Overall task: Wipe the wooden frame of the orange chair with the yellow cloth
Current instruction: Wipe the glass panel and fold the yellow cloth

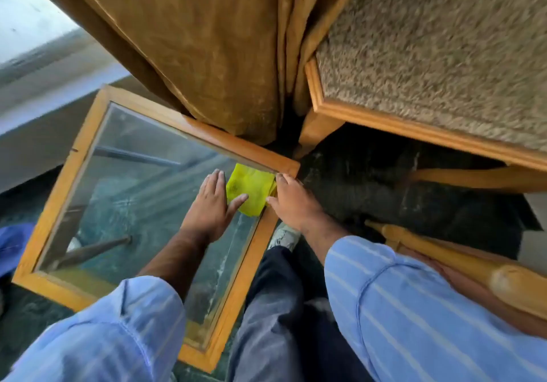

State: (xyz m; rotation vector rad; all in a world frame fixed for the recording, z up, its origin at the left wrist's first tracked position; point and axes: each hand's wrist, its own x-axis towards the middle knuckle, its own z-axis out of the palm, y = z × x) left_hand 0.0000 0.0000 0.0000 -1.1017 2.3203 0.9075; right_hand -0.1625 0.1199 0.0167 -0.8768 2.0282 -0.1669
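A folded yellow cloth [248,186] lies on the glass top of a low table, close to its far right corner. My left hand [211,204] rests flat on the glass with its thumb laid over the cloth's near edge. My right hand [293,201] is at the cloth's right edge, thumb and fingers pinching the fold over the table's wooden rim. A chair's wooden frame [414,133] runs across the upper right under a beige fuzzy seat [444,56]. A second rounded wooden chair arm [461,263] with orange-red fabric beneath it sits by my right sleeve.
The glass table has an orange-toned wooden frame [242,147] and stands on a dark green floor. A brown curtain [207,41] hangs down onto its far edge. My leg and a white shoe [284,236] are between the table and the chairs.
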